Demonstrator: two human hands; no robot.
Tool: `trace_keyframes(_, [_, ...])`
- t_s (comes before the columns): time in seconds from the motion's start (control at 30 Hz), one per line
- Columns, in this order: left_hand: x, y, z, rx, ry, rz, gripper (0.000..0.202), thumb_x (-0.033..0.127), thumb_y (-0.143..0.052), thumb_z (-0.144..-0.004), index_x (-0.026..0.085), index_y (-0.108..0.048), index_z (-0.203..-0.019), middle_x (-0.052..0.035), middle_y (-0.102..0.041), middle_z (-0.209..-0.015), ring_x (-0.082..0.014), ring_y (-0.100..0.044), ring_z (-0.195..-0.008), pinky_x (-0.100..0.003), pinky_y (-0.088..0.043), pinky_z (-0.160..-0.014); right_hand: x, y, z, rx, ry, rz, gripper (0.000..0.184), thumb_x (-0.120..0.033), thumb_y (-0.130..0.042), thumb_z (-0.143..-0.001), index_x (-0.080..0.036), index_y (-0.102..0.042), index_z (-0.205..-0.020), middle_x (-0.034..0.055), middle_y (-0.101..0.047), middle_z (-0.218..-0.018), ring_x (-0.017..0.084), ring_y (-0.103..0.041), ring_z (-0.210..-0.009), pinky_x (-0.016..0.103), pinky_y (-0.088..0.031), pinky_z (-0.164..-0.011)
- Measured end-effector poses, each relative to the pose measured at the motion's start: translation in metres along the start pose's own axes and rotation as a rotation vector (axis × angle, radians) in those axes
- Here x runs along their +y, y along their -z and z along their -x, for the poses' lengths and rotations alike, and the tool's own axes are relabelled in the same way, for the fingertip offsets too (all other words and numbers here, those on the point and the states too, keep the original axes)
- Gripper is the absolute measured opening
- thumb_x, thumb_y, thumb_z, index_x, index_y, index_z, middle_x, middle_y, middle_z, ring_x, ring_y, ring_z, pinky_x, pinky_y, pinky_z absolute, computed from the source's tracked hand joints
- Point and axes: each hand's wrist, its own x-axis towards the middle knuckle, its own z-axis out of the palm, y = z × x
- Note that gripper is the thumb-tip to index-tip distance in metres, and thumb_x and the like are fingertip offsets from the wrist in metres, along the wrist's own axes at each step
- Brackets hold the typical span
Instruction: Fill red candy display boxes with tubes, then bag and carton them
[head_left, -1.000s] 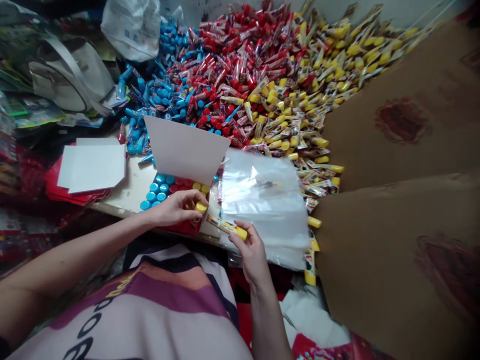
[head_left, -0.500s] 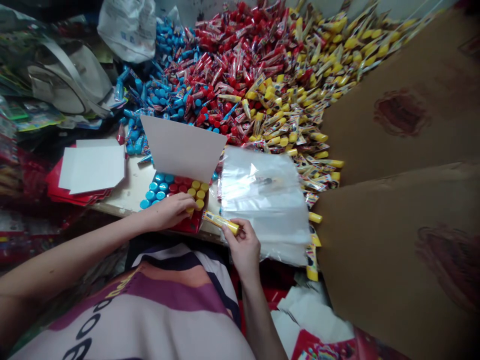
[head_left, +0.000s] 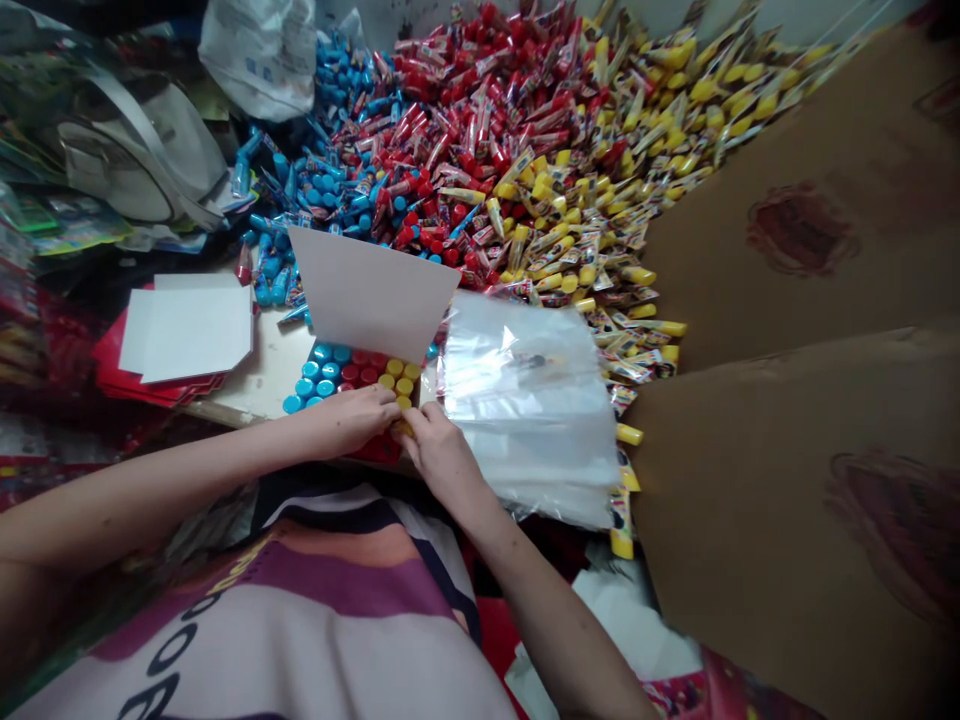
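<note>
On the bench point(head_left: 251, 375), right grip point(head_left: 442, 455) clenched on a yellow-capped tube point(head_left: 401, 428), left grip point(head_left: 349, 420) right beside it, hold unclear; labels too small to read!

Pale wall point(head_left: 390, 18) behind; brown cardboard sheets point(head_left: 795, 230) right.

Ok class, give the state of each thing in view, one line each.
left hand, on the yellow caps
right hand, at the yellow caps
white card, upright behind the caps
capped tubes, packed upright in colour rows
clear plastic bags, stacked flat
loose tubes, heaped by colour
</note>
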Motion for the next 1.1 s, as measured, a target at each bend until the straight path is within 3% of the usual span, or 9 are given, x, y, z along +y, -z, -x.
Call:
trace_keyframes(0.1, [-0.002,-0.004,-0.002,0.003,0.016,0.036,0.014,0.011,-0.048,-0.089,0.013,-0.061,-0.085,-0.0062,-0.059,-0.082,-0.016,-0.054,-0.073,-0.026,-0.04,-0.065,-0.001,0.006,-0.002,0.005,-0.007,-0.001,0.011,-0.014,-0.061,-0.085,-0.017,-0.062,-0.096,0.0055,-0.056,-0.091,0.019,-0.06,-0.081,0.03,-0.052,-0.075])
trace_keyframes(0.27, [-0.008,0.0,0.005,0.025,0.096,0.221,0.015,0.008,-0.054,-0.081,0.017,-0.062,-0.09,-0.0034,-0.061,-0.087,-0.0156,-0.057,-0.078,-0.024,-0.041,-0.066,0.011,0.021,0.01,0.228,-0.039,-0.209,0.015,-0.018,-0.062,-0.085,-0.021,-0.064,-0.1,0.0058,-0.058,-0.097,0.019,-0.061,-0.089,0.029,-0.052,-0.078])
trace_keyframes(0.37, [-0.007,0.003,0.006,0.013,0.101,0.233,0.017,0.006,-0.054,-0.08,0.018,-0.062,-0.09,-0.0033,-0.061,-0.088,-0.0161,-0.057,-0.08,-0.024,-0.041,-0.069,0.017,0.029,0.022,0.296,-0.109,-0.278,0.013,-0.023,-0.061,-0.086,-0.022,-0.065,-0.098,0.005,-0.059,-0.095,0.018,-0.061,-0.086,0.029,-0.053,-0.076])
trace_keyframes(0.5, [-0.005,0.005,-0.002,-0.033,0.093,0.181,0.016,0.007,-0.052,-0.08,0.017,-0.062,-0.087,-0.0043,-0.06,-0.085,-0.0168,-0.057,-0.077,-0.024,-0.039,-0.063,0.017,0.033,0.034,0.292,-0.161,-0.354,0.01,-0.028,-0.058,-0.088,-0.021,-0.065,-0.092,0.005,-0.059,-0.093,0.017,-0.06,-0.084,0.026,-0.052,-0.069])
trace_keyframes(0.6, [-0.008,0.006,-0.003,-0.036,0.083,0.224,0.017,0.006,-0.052,-0.078,0.017,-0.062,-0.086,-0.004,-0.06,-0.086,-0.0161,-0.056,-0.076,-0.024,-0.039,-0.063,0.014,0.034,0.039,0.285,-0.16,-0.338,0.015,-0.029,-0.053,-0.091,-0.021,-0.064,-0.085,0.0039,-0.059,-0.087,0.016,-0.059,-0.081,0.027,-0.05,-0.072])
trace_keyframes(0.83, [-0.01,0.005,0.003,-0.056,0.048,0.258,0.021,0.004,-0.05,-0.078,0.018,-0.063,-0.088,-0.0032,-0.061,-0.089,-0.0155,-0.057,-0.079,-0.023,-0.042,-0.067,0.016,0.026,0.036,0.338,-0.102,-0.26,0.016,-0.023,-0.055,-0.087,-0.019,-0.059,-0.102,0.0077,-0.062,-0.098,0.02,-0.06,-0.091,0.034,-0.051,-0.084])
trace_keyframes(0.97, [-0.002,0.004,0.0,-0.075,0.088,0.052,0.018,0.009,-0.049,-0.085,0.015,-0.065,-0.085,-0.0072,-0.058,-0.09,-0.0177,-0.054,-0.077,-0.026,-0.04,-0.064,0.014,0.017,0.032,0.237,0.007,-0.253,0.017,-0.018,-0.055,-0.087,-0.02,-0.06,-0.103,0.0067,-0.062,-0.098,0.02,-0.061,-0.093,0.033,-0.051,-0.085])
trace_keyframes(1.1, [-0.002,0.006,0.003,-0.074,0.118,0.008,0.018,0.017,-0.053,-0.088,0.015,-0.07,-0.082,-0.0094,-0.055,-0.097,-0.0198,-0.053,-0.084,-0.029,-0.042,-0.072,0.012,0.01,0.021,0.116,0.116,-0.158,0.024,-0.013,-0.051,-0.091,-0.02,-0.059,-0.112,0.0079,-0.063,-0.105,0.021,-0.06,-0.099,0.034,-0.049,-0.089])
